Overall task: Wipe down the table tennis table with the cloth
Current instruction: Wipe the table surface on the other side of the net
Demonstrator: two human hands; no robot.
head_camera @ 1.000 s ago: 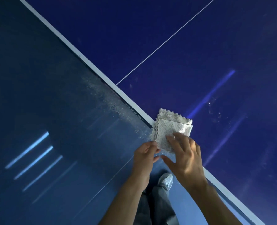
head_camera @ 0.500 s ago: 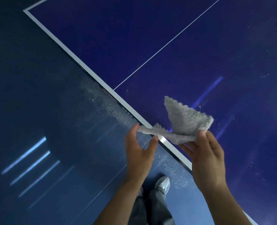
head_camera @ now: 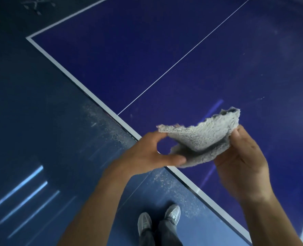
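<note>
cloth [head_camera: 200, 139]: grey-white, nubbly, scalloped edge. Folded over, so two layers show. The upper layer is lifted off the lower, with a gap between them towards the left.
cloth position: in the air between both hands, above the near edge of the worktop [head_camera: 147, 50]. Looks clear of the surface.
left hand [head_camera: 145, 155]: at the cloth's left end. Grip pinching the cloth, with the forefinger curled up to the upper layer's corner and the thumb against the lower layer's edge. Finger and thumb form a ring.
right hand [head_camera: 243, 166]: at the cloth's right end, slightly blurred. Grip pinching the cloth, thumb on top at the fold. The fingers are under the cloth, hidden.
worktop surface: dark blue, one corner in view upper left. White border line [head_camera: 86, 91] along the edges. Thin white centre line [head_camera: 182, 57] runs away from the near edge. Faint pale marks [head_camera: 260, 98] on the right part.
floor [head_camera: 40, 121]: blue-grey, left of and below the worktop. Pale specks [head_camera: 104, 119] lie in a band just beside the worktop edge. Light streaks [head_camera: 19, 186] lower left.
feet: grey shoes [head_camera: 144, 222] and dark trouser legs [head_camera: 166, 233], bottom centre, on the floor near the worktop edge.
</note>
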